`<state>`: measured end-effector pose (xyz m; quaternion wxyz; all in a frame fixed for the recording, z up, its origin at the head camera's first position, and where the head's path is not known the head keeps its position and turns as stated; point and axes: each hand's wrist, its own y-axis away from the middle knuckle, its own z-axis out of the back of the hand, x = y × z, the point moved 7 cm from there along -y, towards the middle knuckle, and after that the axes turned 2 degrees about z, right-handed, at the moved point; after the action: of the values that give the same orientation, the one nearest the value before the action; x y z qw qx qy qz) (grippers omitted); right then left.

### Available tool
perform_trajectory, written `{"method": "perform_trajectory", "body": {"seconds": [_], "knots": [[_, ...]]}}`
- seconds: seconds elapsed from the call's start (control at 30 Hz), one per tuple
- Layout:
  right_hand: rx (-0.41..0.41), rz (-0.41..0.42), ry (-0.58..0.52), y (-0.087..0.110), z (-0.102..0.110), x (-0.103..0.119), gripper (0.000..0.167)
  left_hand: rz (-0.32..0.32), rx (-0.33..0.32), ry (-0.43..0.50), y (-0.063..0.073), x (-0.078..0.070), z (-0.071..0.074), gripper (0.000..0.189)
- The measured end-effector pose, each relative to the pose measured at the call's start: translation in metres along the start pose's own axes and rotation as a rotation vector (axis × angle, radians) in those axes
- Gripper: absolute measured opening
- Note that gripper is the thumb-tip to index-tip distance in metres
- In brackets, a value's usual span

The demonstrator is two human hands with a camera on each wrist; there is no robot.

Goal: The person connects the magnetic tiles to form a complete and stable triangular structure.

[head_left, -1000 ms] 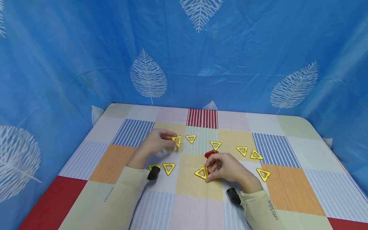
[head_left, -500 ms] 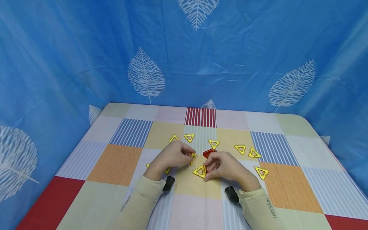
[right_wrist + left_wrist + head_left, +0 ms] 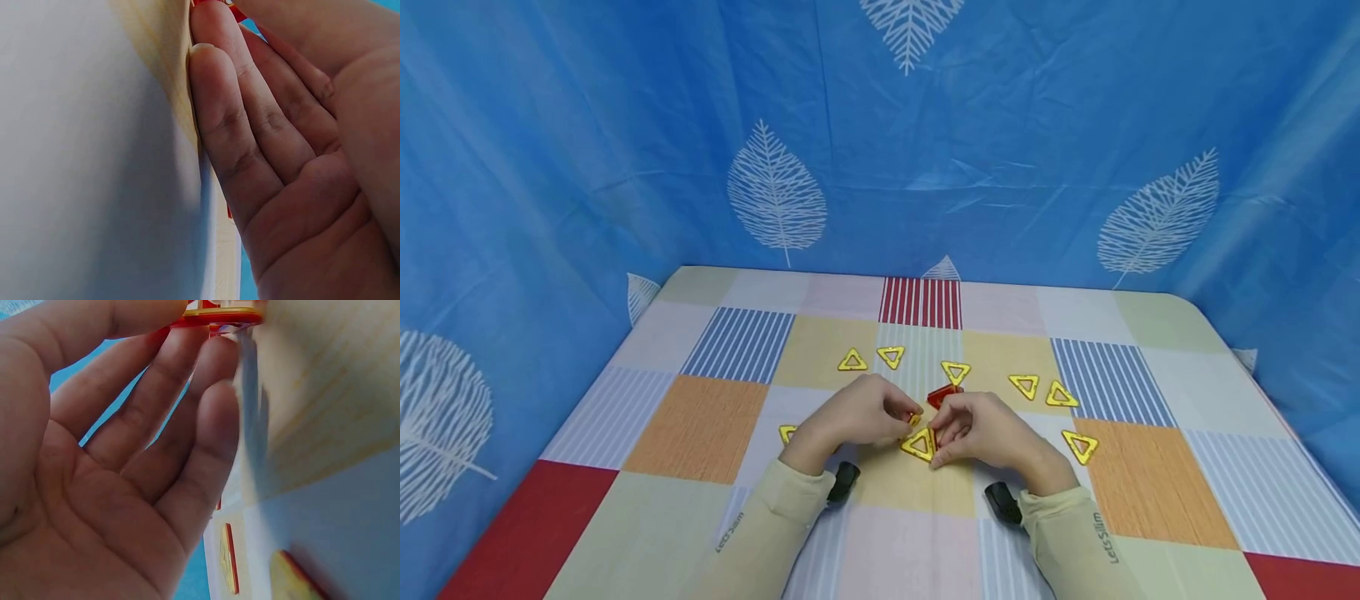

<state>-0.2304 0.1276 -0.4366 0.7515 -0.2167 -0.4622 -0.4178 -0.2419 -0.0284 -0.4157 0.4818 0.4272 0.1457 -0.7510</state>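
Note:
In the head view my left hand (image 3: pixel 867 412) pinches a small yellow triangle tile (image 3: pixel 914 420) between thumb and fingers. Its red-and-yellow edge (image 3: pixel 228 315) shows at the top of the left wrist view. Close beside it, my right hand (image 3: pixel 988 429) pinches a yellow triangle tile with a hollow centre (image 3: pixel 917 446) at its right side, where a red edge shows. Only a bit of red (image 3: pixel 237 12) appears by the fingers in the right wrist view. The two held tiles are very near each other; whether they touch I cannot tell. Just behind the right hand lies a red piece (image 3: pixel 943 395), partly covered.
Yellow triangle tiles lie about: one at back left (image 3: pixel 852 360), one beside it (image 3: pixel 891 357), one behind the red piece (image 3: pixel 956 372), several to the right (image 3: pixel 1079 447). Another (image 3: pixel 787 433) is partly hidden by the left wrist. A patchwork cloth (image 3: pixel 917 542) covers the table; blue curtain (image 3: pixel 970 167) surrounds it.
My left hand has carried its tile from the back left, rightward and nearer, to beside the tile in my right hand. The right hand stays nearly in place.

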Motion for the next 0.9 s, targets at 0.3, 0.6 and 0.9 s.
{"method": "perform_trajectory", "body": {"seconds": [0.3,0.6,0.9], "knots": [[-0.003,-0.012,-0.032,0.0002,0.0006,0.0021,0.034,-0.033,0.036,-0.008,0.0003,-0.0022,-0.0025,0.024],[-0.030,0.006,-0.021,-0.0009,0.0011,0.0035,0.033,-0.060,0.043,-0.019,-0.0011,-0.0016,-0.0024,0.011],[-0.033,0.001,-0.004,-0.0022,0.0012,0.0044,0.035,-0.074,0.042,-0.028,-0.0019,-0.0027,-0.0030,0.012]]}}
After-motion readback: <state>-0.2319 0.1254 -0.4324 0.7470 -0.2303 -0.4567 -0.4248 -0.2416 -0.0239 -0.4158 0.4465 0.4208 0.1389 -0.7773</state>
